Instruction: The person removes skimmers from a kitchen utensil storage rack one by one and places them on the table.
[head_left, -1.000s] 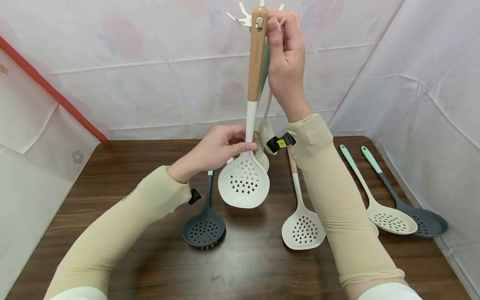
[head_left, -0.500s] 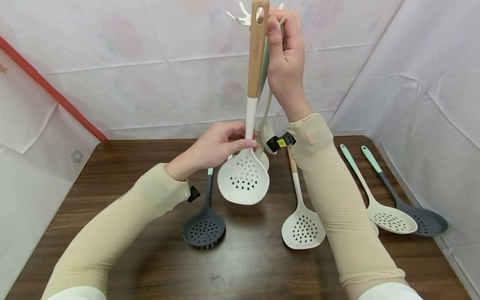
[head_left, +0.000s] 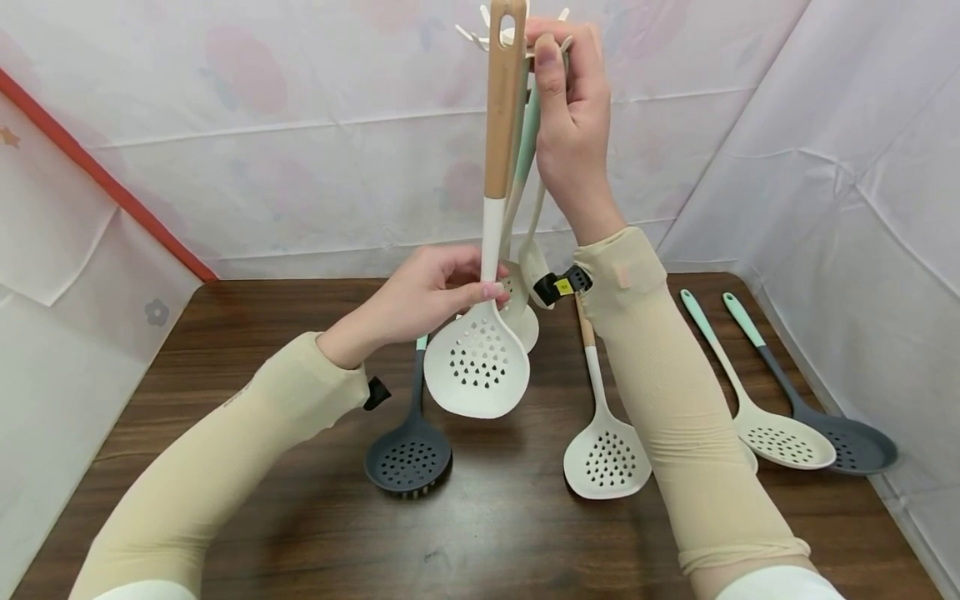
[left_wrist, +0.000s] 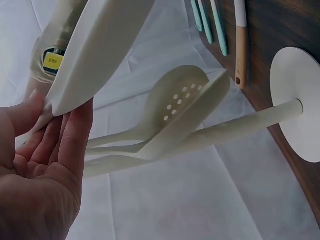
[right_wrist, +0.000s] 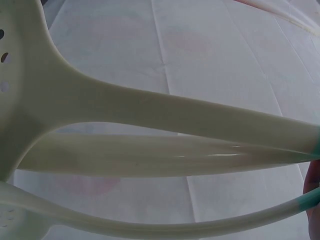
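Note:
My left hand [head_left: 480, 290] pinches the white neck of a slotted skimmer [head_left: 476, 367] with a wooden handle [head_left: 503, 100], holding it upright above the table. Its handle top stands just left of the hooks of a white utensil rack [head_left: 480, 33]. My right hand [head_left: 555, 50] is raised, with its fingers curled round the rack's top among hanging mint-handled spoons [head_left: 528, 133]. In the left wrist view my left hand's fingertips [left_wrist: 75, 125] hold the skimmer's head [left_wrist: 95, 55], with the rack's post [left_wrist: 235, 127], round base [left_wrist: 300, 105] and hanging spoons [left_wrist: 180, 100] beyond. The right wrist view shows only cream handles [right_wrist: 175, 115].
On the dark wooden table [head_left: 262, 500] lie a dark grey skimmer [head_left: 408, 454], a white wood-handled skimmer [head_left: 606, 454], a cream slotted spoon [head_left: 783, 437] and a dark grey slotted spoon [head_left: 851, 442]. White cloth walls [head_left: 825, 167] close in the back and both sides.
The held skimmer has shifted left and tilted, its handle top moving off the hook and away from my right thumb. My left hand moved left with it. The right hand stays.

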